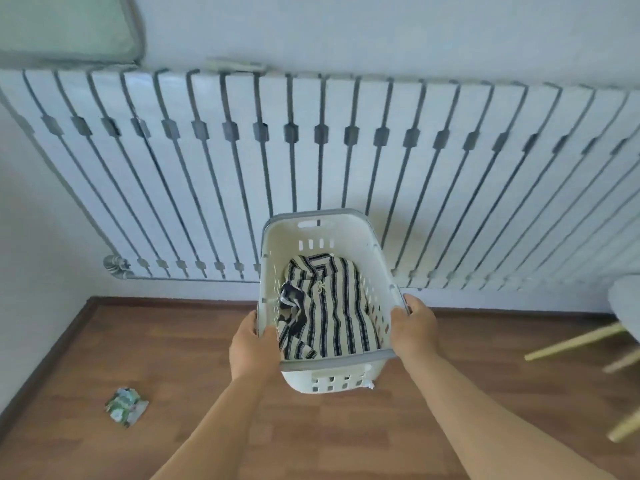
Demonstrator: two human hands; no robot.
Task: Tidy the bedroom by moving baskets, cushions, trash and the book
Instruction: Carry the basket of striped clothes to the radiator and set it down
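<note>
A white plastic laundry basket point(313, 233) with a grey rim is held above the wooden floor, in front of the radiator. Inside it lies a striped dark-and-cream garment point(329, 306). My left hand point(254, 344) grips the basket's left rim near the front corner, thumb inside. On the opposite side, my right hand point(414, 325) grips the right rim. A crumpled green and white wrapper point(126, 406) lies on the floor at the lower left, apart from the basket.
A long white radiator point(311, 168) with grey ribs covers the wall ahead. A green cushion-like object point(65, 26) rests on the ledge at top left. Pale wooden chair legs point(575, 341) and a grey seat point(627, 306) stand at the right. Brown wood floor point(104, 341) spreads below.
</note>
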